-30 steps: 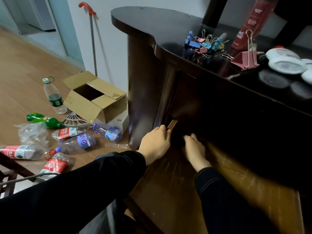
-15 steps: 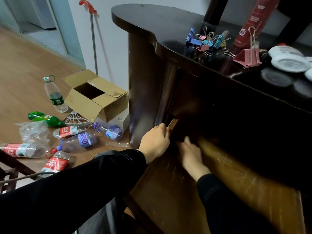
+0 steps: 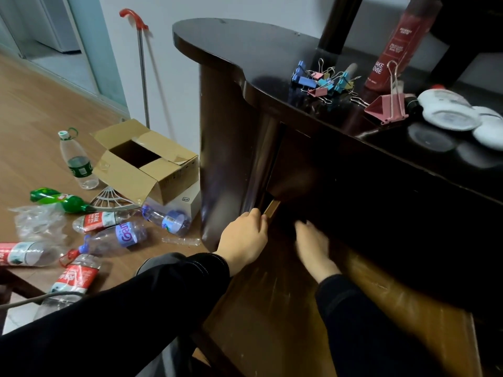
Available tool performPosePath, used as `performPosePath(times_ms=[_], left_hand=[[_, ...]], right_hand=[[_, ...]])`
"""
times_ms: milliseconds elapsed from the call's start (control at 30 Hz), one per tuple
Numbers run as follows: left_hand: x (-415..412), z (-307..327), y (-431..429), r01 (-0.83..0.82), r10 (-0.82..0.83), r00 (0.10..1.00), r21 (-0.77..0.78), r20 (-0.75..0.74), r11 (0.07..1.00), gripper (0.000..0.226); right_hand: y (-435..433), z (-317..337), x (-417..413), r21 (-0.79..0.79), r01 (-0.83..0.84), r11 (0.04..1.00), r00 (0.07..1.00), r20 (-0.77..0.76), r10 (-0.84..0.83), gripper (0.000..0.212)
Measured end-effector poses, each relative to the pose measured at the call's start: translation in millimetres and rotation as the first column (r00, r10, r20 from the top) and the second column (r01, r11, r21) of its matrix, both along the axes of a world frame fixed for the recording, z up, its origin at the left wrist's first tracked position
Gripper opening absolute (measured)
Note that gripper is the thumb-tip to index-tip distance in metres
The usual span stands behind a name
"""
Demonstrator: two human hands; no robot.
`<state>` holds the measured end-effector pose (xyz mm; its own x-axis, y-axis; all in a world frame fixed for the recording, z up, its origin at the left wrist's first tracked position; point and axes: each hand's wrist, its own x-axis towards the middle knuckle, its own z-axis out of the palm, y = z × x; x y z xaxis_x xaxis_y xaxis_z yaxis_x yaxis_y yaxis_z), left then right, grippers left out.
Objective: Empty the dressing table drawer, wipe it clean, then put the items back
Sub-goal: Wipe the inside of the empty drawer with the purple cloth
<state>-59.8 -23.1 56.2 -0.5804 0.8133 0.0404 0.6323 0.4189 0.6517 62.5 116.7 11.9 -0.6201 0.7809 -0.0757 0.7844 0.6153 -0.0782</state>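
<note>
Both hands are at the drawer [image 3: 272,308], which stands pulled out under the overhang of the dark tabletop [image 3: 245,50], its scratched brown floor bare where it shows. The left hand [image 3: 245,238] sits at the drawer's left corner with its fingers curled down over the edge beside a pale wooden strip, apparently gripping and steadying it. The right hand [image 3: 313,246] lies palm down inside with its fingers stretched toward the shadowed back. Its fingertips are lost in the dark, so I cannot tell whether a cloth is under them. The drawer looks like stiff, fairly heavy wood with a hard floor that should take firm wiping. The side wall or the front edge seems the safest place to hold it. On the tabletop above lie the likely contents: a heap of coloured binder clips [image 3: 324,83], a big pink clip [image 3: 386,107] and a red bottle [image 3: 400,42], all light, the clips small and easy to scatter. To the left, an open cardboard box [image 3: 147,161] and loose plastic bottles [image 3: 119,235] lie on the floor.
</note>
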Motion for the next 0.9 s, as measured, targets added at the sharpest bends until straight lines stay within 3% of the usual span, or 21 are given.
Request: performPosePath(times_ms=[167, 300, 367, 467, 567, 633, 800, 900], left_hand=[[0, -1, 3, 0.0, 0.0, 0.999, 0.011, -0.049, 1.0, 0.032], [0, -2, 2, -0.008, 0.008, 0.999, 0.002, -0.031, 1.0, 0.032], [-1, -5, 3, -0.008, 0.008, 1.0, 0.008, -0.027, 1.0, 0.033], [-3, -10, 5, 0.004, -0.004, 0.998, 0.003, -0.06, 1.0, 0.035], [-5, -16, 7, 0.021, -0.02, 0.996, 0.012, -0.088, 1.0, 0.027], [-6, -16, 7, 0.026, -0.024, 0.997, 0.022, -0.079, 0.999, 0.024], [-5, -13, 3, 0.037, -0.036, 0.997, 0.009, -0.065, 0.999, 0.022], [-3, -11, 2, 0.036, -0.035, 0.998, 0.013, -0.06, 0.999, 0.022]], right_hand=[[-18, -14, 41, 0.085, -0.138, 0.987, 0.989, -0.037, 0.142, 0.053], [21, -1, 22, -0.067, 0.091, 0.994, 0.992, -0.082, -0.096, 0.042], [21, 2, 9, -0.046, 0.154, 0.987, 0.988, -0.012, -0.155, 0.04], [-7, -3, 11, -0.009, 0.074, 0.997, 0.997, -0.034, -0.075, 0.035], [-33, -24, 39, 0.062, -0.054, 0.997, 0.997, -0.043, 0.056, 0.055], [-21, -26, 46, 0.08, -0.093, 0.992, 0.994, -0.052, 0.098, 0.057], [7, -6, 28, -0.012, 0.121, 0.993, 0.989, -0.085, -0.121, 0.051], [-23, -10, 31, 0.07, 0.027, 0.997, 0.999, -0.021, -0.026, 0.053]])
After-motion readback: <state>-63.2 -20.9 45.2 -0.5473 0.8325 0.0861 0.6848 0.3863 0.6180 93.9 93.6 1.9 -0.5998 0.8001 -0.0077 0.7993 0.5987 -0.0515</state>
